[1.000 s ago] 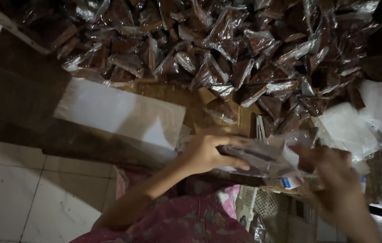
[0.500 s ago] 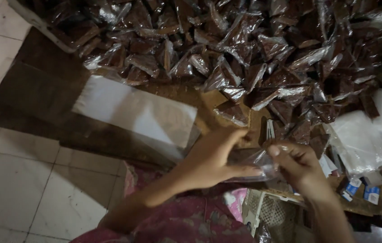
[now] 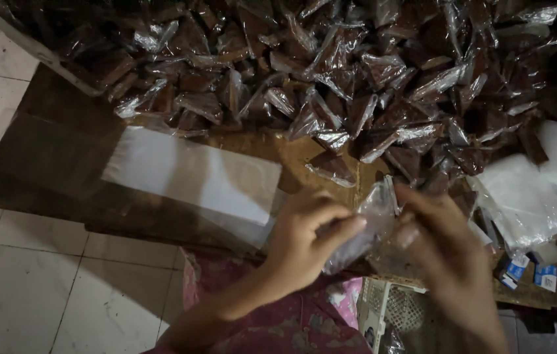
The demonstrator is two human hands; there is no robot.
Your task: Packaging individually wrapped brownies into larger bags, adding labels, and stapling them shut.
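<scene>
Item: clear plastic bag (image 3: 373, 223), now drawn nearer between both hands. Left hand (image 3: 305, 239) pinches its near edge; right hand (image 3: 446, 252) grips the right side. Packed brown pouches (image 3: 331, 85) heaped beyond.

Hands (image 3: 383, 242) — closer together, bag (image 3: 364, 226) upright

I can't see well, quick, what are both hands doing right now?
Left hand: closed on the clear plastic bag.
Right hand: also gripping the same bag, on its other side.
</scene>
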